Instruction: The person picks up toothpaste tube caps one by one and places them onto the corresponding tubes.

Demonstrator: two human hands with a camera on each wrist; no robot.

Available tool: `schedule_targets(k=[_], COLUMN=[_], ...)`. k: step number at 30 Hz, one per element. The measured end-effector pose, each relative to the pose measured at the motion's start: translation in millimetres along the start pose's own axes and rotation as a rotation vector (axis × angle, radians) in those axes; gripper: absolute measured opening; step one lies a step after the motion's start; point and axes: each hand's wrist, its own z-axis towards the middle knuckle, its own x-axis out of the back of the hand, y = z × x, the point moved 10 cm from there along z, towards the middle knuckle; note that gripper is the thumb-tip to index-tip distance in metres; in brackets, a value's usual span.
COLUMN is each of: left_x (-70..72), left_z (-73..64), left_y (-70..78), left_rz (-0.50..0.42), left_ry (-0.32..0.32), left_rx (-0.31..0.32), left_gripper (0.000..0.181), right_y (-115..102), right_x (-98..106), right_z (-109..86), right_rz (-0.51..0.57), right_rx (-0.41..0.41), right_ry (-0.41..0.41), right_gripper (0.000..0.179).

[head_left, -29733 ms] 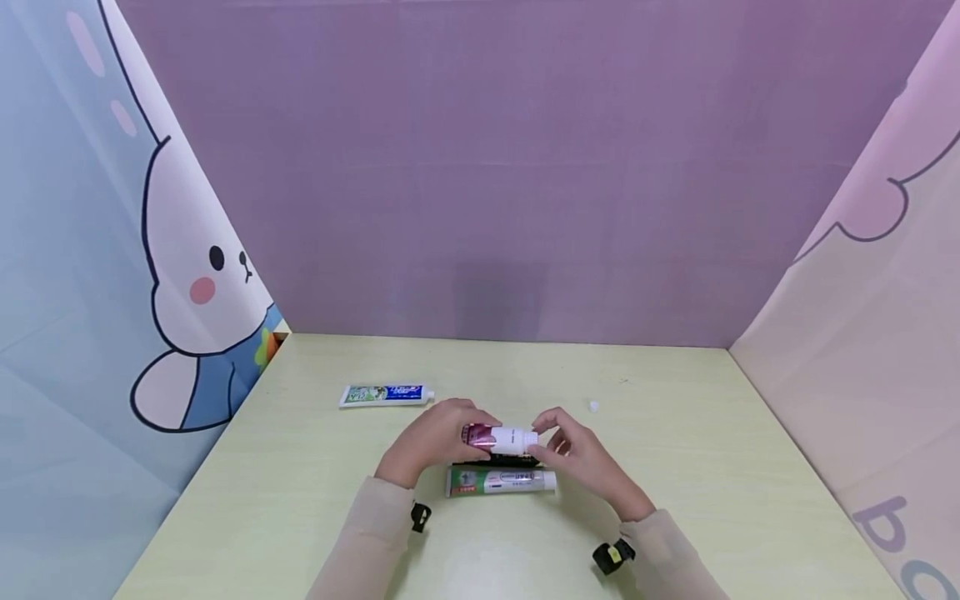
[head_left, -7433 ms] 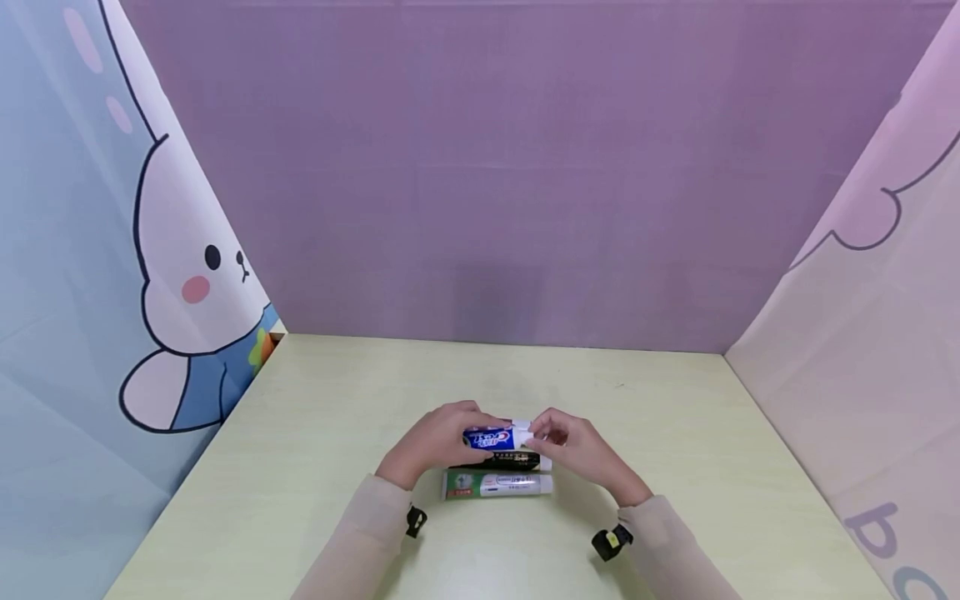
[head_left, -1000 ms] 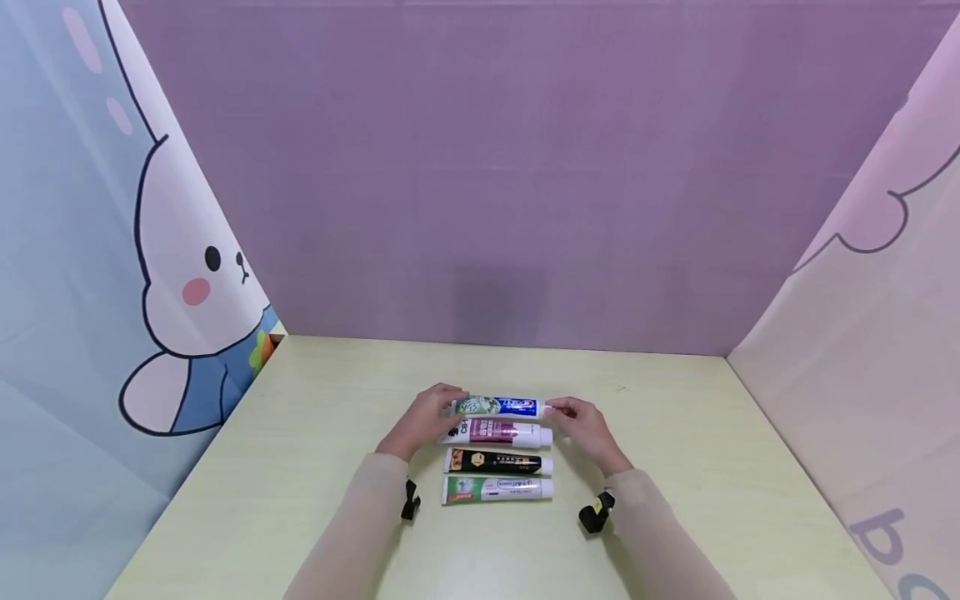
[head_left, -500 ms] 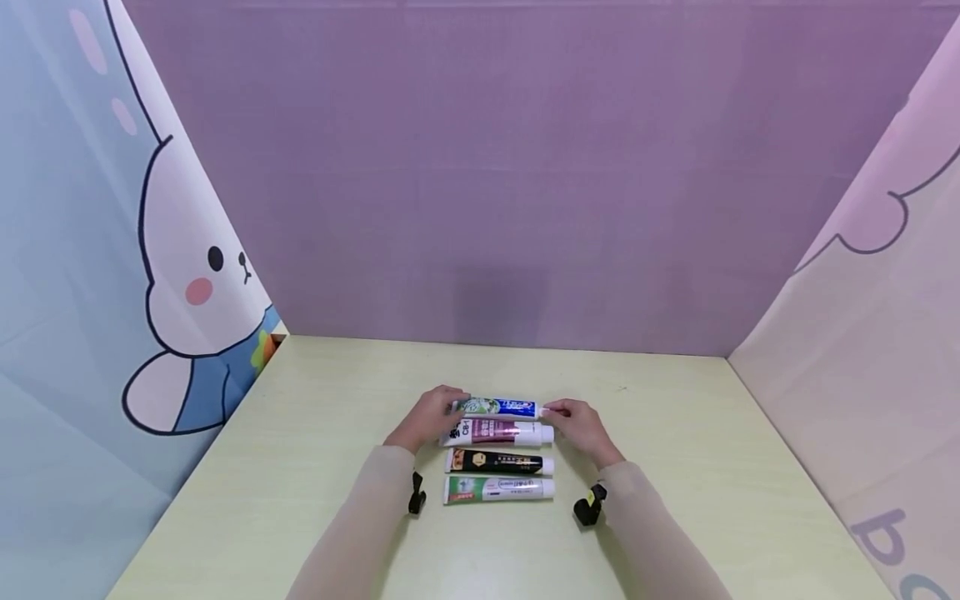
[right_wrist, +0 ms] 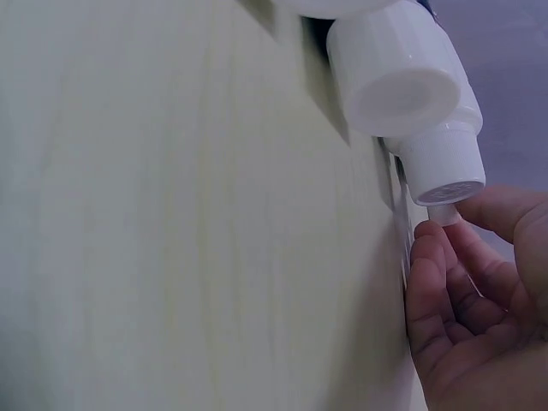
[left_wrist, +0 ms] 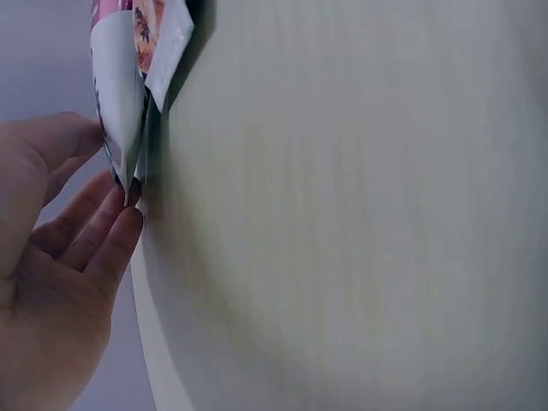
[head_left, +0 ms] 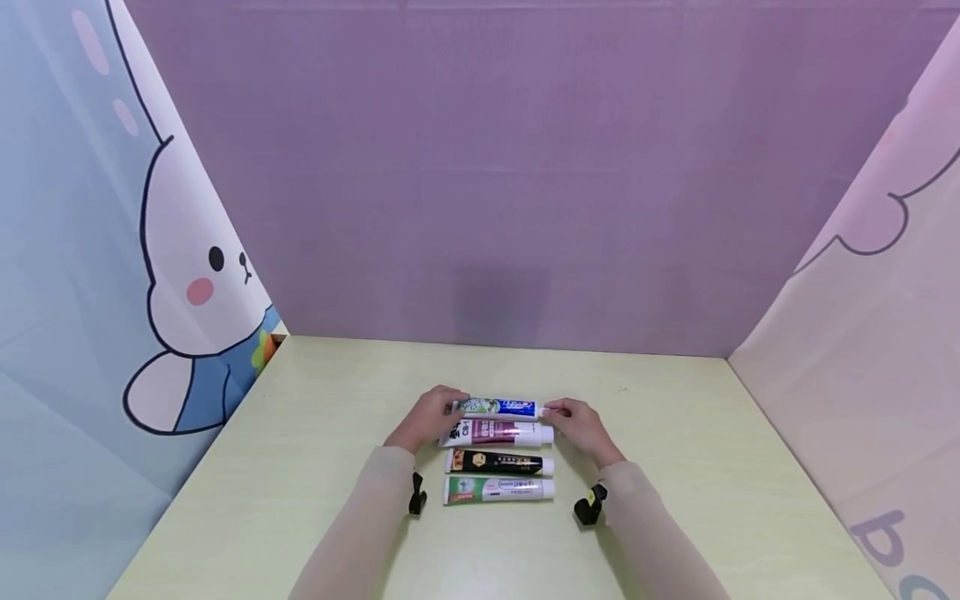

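Note:
Four-sided rows aside, several toothpaste tubes lie one below another, caps to the right. My left hand point(head_left: 429, 417) holds the flat tail of the farthest, a blue-and-green toothpaste tube point(head_left: 498, 407). At its other end my right hand point(head_left: 585, 427) pinches the small white cap point(right_wrist: 443, 214) between thumb and fingers. Nearer the body come a purple-and-white tube point(head_left: 498, 432), a black tube point(head_left: 480, 461) and a green-and-white tube point(head_left: 495, 489). In the left wrist view the purple-and-white tube point(left_wrist: 120, 86) largely hides the held one.
The pale wooden table point(head_left: 300, 483) carries the row near its middle. A purple cloth backdrop point(head_left: 480, 183) rises behind it. Printed cloth panels point(head_left: 67, 333) stand along both sides, and black wrist cameras point(head_left: 588, 507) sit on both wrists.
Earlier the purple-and-white tube was in the hands, with a small white cap loose on the table. Later the blue-and-green tube was held over the row; now it lies at the far end.

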Motion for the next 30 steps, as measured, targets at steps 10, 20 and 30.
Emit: schedule_targets(k=[10,20,30], left_x=[8.3,16.3,22.3], left_z=[-8.7,-21.0,-39.5], left_y=[2.2,16.0,31.7], left_rz=[0.008,0.047,0.078], left_ry=[0.015,0.024,0.041], left_rx=[0.013,-0.008,-0.079], left_gripper=[0.032,0.033,0.037], right_y=[-6,-18,-22], right_x=[7,13,21], right_z=[-11.0,-23.8,-38.8], right_rz=[-0.015,-0.028,-0.075], right_rx=[0.034,0.101,0.147], right_ry=[0.011,0.004,0.040], right_gripper=[0.035,0.032,0.027])
